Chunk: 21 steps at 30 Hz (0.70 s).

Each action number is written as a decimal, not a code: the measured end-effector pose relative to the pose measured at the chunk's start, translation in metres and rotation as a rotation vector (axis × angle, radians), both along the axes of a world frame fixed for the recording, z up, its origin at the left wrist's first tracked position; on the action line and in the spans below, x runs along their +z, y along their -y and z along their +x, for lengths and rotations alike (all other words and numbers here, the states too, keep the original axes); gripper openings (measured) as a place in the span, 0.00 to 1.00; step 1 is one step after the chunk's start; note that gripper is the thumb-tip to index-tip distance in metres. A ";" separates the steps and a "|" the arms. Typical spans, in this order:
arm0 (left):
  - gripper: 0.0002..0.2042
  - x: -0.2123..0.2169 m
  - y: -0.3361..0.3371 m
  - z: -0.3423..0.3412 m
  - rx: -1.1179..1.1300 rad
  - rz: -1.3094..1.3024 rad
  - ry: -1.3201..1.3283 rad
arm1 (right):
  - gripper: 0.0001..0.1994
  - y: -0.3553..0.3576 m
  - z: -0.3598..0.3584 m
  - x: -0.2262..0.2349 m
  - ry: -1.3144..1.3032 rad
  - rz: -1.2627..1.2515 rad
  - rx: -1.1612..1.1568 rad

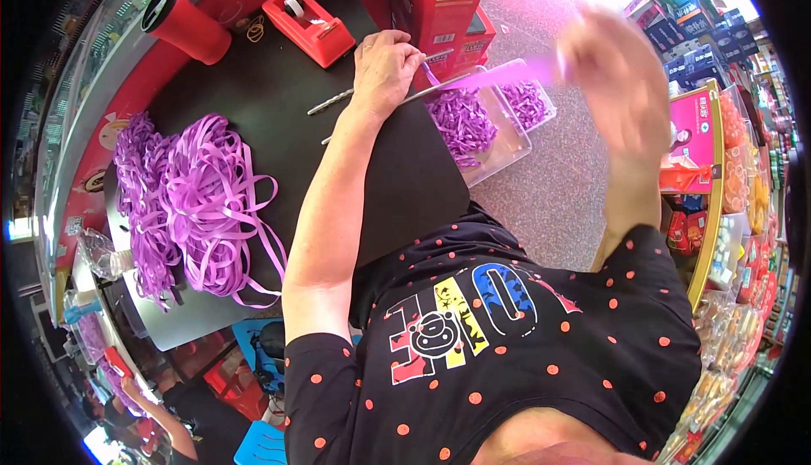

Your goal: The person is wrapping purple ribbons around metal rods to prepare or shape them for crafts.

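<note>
At the far edge of the black table (pixel 253 85), my left hand (pixel 389 66) is closed, its fingertips pinching a strip of purple ribbon (pixel 429 70). Two thin metal rods, one with a twisted surface (pixel 329 103) and one longer and smooth (pixel 414 97), pass by my left wrist; whether the hand also grips them is hidden. My right hand (pixel 610 76) is raised over the floor on the right, strongly blurred. A smeared purple band runs from the long rod's tip to its fingers, which appear closed on it. Below lies a clear plastic bin of purple ribbon pieces (pixel 463 127).
Big bundles of purple ribbon (pixel 215 203) lie on the table's left. A red tape dispenser (pixel 308 24) and a red tumbler (pixel 187 26) stand at the back. Red boxes (pixel 439 9) rise beyond my left hand. Packed shelves (pixel 718 144) line the right; another person's arm (pixel 160 410) shows lower left.
</note>
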<state>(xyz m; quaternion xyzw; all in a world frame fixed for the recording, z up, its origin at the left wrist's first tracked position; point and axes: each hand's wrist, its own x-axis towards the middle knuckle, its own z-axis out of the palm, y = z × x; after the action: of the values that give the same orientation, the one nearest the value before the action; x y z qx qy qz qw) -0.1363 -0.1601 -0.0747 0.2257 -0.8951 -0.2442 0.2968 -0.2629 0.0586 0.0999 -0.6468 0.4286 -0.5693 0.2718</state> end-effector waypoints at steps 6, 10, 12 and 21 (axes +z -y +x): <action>0.08 0.002 -0.002 0.002 -0.018 -0.010 -0.003 | 0.28 0.162 -0.027 -0.004 0.391 0.155 0.106; 0.09 0.001 0.003 0.005 -0.022 0.016 0.028 | 0.24 0.237 -0.044 -0.066 0.489 0.232 0.021; 0.10 0.003 0.003 0.006 -0.031 0.032 0.029 | 0.25 0.251 -0.046 -0.091 0.496 0.264 -0.019; 0.10 0.006 -0.002 0.003 0.006 0.089 -0.061 | 0.28 0.275 -0.058 -0.172 0.506 0.407 -0.132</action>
<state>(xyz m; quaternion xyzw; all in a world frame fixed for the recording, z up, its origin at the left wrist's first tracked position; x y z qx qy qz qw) -0.1334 -0.1584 -0.0688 0.2340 -0.8733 -0.2895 0.3143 -0.3213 -0.2167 -0.0717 -0.3883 0.4935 -0.6308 0.4558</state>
